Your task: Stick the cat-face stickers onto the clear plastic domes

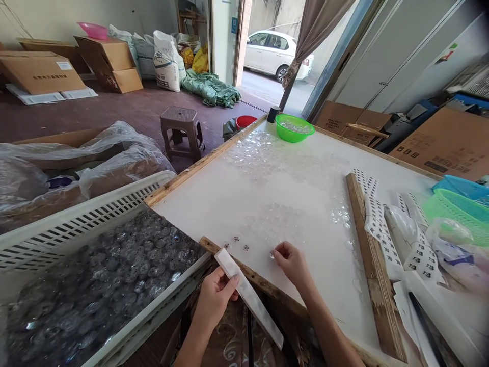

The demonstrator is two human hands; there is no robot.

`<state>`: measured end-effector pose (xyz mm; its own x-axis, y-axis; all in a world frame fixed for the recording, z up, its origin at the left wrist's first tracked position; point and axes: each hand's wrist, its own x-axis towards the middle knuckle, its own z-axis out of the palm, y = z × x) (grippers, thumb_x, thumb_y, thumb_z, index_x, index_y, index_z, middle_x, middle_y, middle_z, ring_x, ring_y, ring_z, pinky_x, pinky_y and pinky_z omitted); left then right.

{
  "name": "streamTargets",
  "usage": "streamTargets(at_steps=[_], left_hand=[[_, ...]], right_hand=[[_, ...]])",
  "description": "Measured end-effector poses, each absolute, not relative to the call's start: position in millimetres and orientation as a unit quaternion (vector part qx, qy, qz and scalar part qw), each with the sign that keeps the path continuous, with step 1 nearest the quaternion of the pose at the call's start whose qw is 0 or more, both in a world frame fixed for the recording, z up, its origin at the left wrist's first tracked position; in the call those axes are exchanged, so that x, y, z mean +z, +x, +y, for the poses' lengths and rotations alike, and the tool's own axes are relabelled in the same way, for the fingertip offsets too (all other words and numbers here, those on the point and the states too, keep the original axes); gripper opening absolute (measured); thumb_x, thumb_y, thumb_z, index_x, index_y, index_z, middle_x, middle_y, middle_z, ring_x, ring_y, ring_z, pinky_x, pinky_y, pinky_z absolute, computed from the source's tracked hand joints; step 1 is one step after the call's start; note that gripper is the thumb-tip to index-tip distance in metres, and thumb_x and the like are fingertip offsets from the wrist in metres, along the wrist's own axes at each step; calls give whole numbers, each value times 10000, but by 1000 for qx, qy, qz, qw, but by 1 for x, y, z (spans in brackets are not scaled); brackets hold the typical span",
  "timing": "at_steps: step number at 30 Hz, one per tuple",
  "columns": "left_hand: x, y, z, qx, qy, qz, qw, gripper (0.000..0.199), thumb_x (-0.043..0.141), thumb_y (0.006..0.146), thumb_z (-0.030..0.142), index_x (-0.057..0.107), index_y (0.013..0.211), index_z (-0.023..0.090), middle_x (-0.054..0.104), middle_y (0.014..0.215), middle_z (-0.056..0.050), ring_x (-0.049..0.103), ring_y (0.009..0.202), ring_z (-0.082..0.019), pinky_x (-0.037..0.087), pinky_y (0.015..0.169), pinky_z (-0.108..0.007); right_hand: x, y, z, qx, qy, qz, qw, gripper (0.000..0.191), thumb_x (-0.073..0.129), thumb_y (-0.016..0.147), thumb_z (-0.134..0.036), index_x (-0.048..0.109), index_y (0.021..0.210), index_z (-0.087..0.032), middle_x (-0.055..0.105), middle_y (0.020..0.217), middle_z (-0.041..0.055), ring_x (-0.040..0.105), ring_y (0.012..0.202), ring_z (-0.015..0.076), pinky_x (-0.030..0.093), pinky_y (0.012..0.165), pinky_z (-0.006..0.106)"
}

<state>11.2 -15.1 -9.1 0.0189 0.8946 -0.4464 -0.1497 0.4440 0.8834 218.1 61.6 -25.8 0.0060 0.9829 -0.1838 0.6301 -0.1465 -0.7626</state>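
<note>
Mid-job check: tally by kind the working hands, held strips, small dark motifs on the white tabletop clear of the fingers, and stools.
Hands: 2 (left hand, right hand)
White strip: 1, in the left hand
Small dark motifs: 3; a speck at the right fingertips is too small to identify, so uncounted
Stool: 1
Total: 7

A wood-edged worktable [206, 199], sacks [166, 63], cardboard boxes [42, 69] and a loaded crate [148, 308] mark a small workshop.

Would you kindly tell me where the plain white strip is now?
In the head view, the strip is at lower centre, held in the left hand, upper end by the table's near wooden edge.
</note>
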Motion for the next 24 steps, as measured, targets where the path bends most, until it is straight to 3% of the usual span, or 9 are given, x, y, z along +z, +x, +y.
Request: streamTargets(at_steps=[8,15,20,24], left_hand=[[-12,12,-14,420,332,565,628,362,632,692,449,619,844,120,598,656,-41,534,575,-154,479,532,-263],[-11,10,-17,473,268,487,684,300,682,690,348,624,872,117,605,657,-28,544,561,-127,472,500,-223],[-10,-9,-15,648,1,195,736,149,671,701,145,587,824,144,517,627,44,479,470,-12,394,412,-76],[1,-6,-19,649,-105,-36,753,78,480,839,82,531,841,141,507,642,42,483,481,7,370,420,-22]], right_hand=[[-32,202,52,211,-655,-696,207,149,426,809,-255,545,790,-167,560,832,55,536,646,137,375,597,257],[-20,152,66,318,-590,-703,239,247,457,791,-159,533,1026,-169,608,709,14,561,653,143,395,629,251],[-3,158,68,332,-537,-725,274,146,473,825,-240,595,877,-177,637,808,43,571,719,151,421,654,262],[10,172,63,385,-513,-715,278,153,509,816,-281,587,893,-173,632,836,49,577,735,146,456,663,264]])
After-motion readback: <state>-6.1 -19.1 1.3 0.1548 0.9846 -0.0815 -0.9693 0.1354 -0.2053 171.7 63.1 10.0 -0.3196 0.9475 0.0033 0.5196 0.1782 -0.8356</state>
